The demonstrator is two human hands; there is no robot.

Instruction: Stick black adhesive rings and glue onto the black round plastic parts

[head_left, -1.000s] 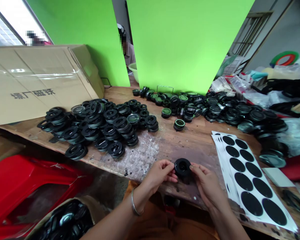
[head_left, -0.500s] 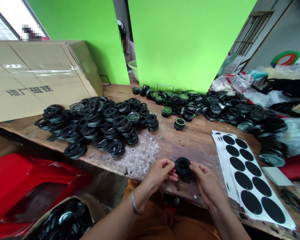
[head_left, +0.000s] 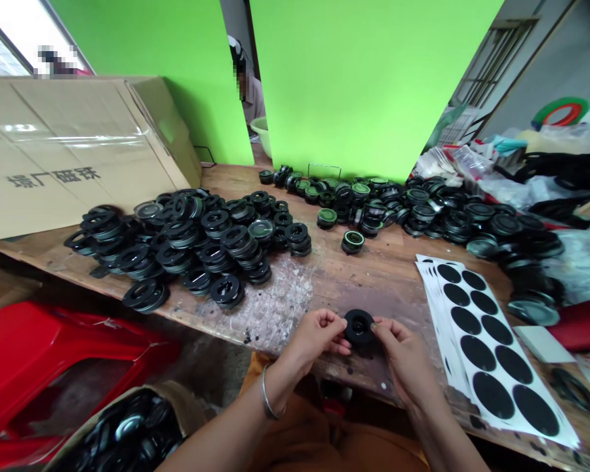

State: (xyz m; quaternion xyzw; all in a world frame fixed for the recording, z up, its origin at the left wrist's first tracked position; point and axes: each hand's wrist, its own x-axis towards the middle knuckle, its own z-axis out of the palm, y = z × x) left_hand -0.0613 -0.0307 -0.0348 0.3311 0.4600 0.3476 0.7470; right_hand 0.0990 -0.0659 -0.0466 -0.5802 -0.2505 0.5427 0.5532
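Observation:
Near the front edge of the wooden table (head_left: 299, 295), a black ring-shaped disc (head_left: 359, 327) is held between both hands. My left hand (head_left: 322, 334) pinches its left rim, with the other fingers curled. Thumb and fingers of my right hand (head_left: 398, 344) grip the right rim. Sheets of round black stickers (head_left: 496, 347) lie to the right of my right hand. A heap of black ring parts (head_left: 216, 255) stands at the left, and a single green-rimmed round part (head_left: 353, 242) sits behind the held disc.
Many round black parts (head_left: 423, 213) spread along the back and right. A cardboard box (head_left: 73, 157) stands at the back left, below green panels (head_left: 373, 78). A red stool (head_left: 73, 360) and an open box of black parts (head_left: 128, 432) are lower left. A person (head_left: 250, 92) shows between the panels.
The view has shifted very slightly. Both hands keep their hold on the black disc, which looks a little flatter and turned slightly.

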